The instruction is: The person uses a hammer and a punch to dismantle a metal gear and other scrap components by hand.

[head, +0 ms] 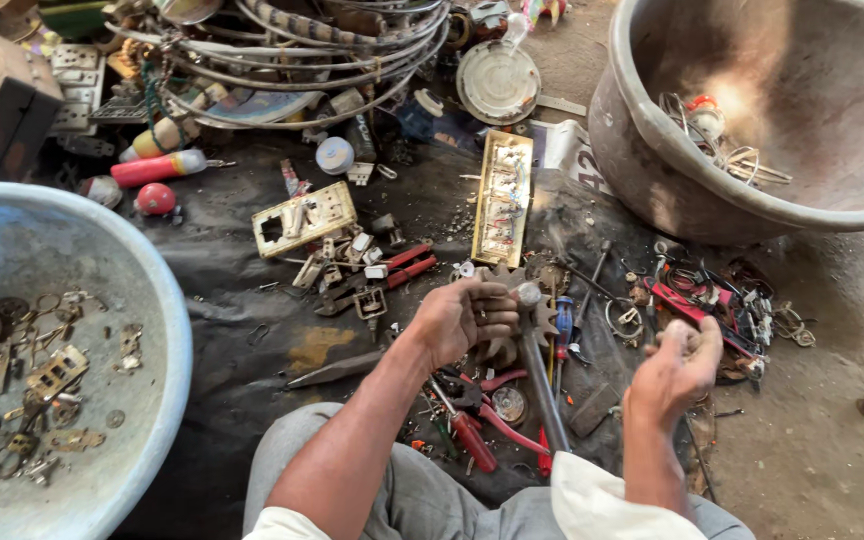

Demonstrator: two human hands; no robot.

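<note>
My left hand [464, 318] is closed around a small pale scrap part, held just above a toothed metal gear [544, 300] on the dark ground sheet [242, 300]. A long grey metal rod [544, 385] lies under it, running toward my knees. My right hand [674, 368] is curled into a fist over the sheet's right side; something small may be inside it, but I cannot make it out. Red-handled pliers [482, 425] lie between my forearms.
A pale blue basin [167, 330] at left holds several brass bits. A large grey metal tub [652, 170] at top right holds wire scraps. Switch plates [304, 218], a yellow terminal strip [503, 195], red wires [697, 305] and coiled cable [302, 50] litter the sheet.
</note>
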